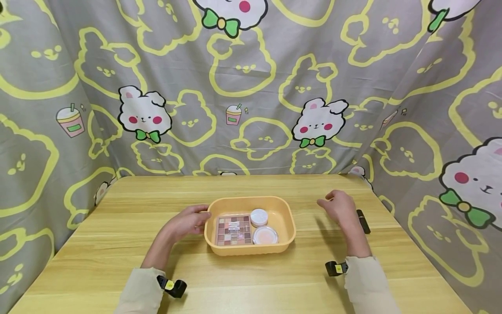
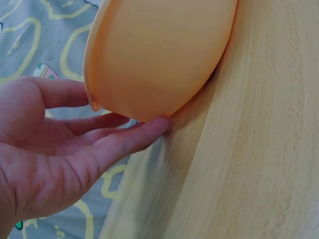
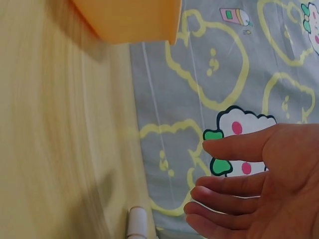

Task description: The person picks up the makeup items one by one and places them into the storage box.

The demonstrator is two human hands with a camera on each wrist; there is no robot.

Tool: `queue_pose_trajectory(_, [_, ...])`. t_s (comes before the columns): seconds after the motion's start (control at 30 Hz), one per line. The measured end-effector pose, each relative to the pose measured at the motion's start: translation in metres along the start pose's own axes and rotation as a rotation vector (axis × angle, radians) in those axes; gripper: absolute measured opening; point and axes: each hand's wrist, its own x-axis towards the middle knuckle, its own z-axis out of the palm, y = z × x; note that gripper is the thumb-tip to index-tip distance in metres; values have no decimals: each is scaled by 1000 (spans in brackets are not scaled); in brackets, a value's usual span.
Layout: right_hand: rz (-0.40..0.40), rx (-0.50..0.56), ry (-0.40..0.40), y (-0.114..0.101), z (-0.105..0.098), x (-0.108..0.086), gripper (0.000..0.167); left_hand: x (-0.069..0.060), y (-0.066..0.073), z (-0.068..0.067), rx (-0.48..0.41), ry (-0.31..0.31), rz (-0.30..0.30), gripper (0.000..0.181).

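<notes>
A yellow-orange plastic basket point(image 1: 251, 250) stands on the wooden table. Inside lie an eyeshadow palette point(image 1: 226, 231), a round white compact point(image 1: 259, 217) and a round clear-lidded compact with a pinkish middle point(image 1: 265, 235). My left hand point(image 1: 192, 222) grips the basket's left end, thumb at the rim and fingers against the outer wall point(image 2: 159, 59). Part of the thumb is hidden behind the rim. To the right of the basket, my right hand point(image 1: 339, 209) hovers above the table, fingers apart from the thumb, holding nothing.
Beside the right hand lies a dark tube point(image 1: 363, 221) near the table's right edge. A pale cylinder point(image 3: 137, 221) shows at the bottom of the right wrist view. A patterned grey curtain point(image 1: 251, 144) surrounds the wooden table point(image 1: 251, 283).
</notes>
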Motion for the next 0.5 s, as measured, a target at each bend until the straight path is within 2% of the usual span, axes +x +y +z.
queue_pose_trajectory(0.3, [46, 10, -1, 12, 2, 3, 47, 0, 0, 0, -5, 3, 0, 55])
queue_pose_trajectory(0.5, [46, -10, 32, 21, 4, 5, 42, 0, 0, 0, 0, 0, 0, 56])
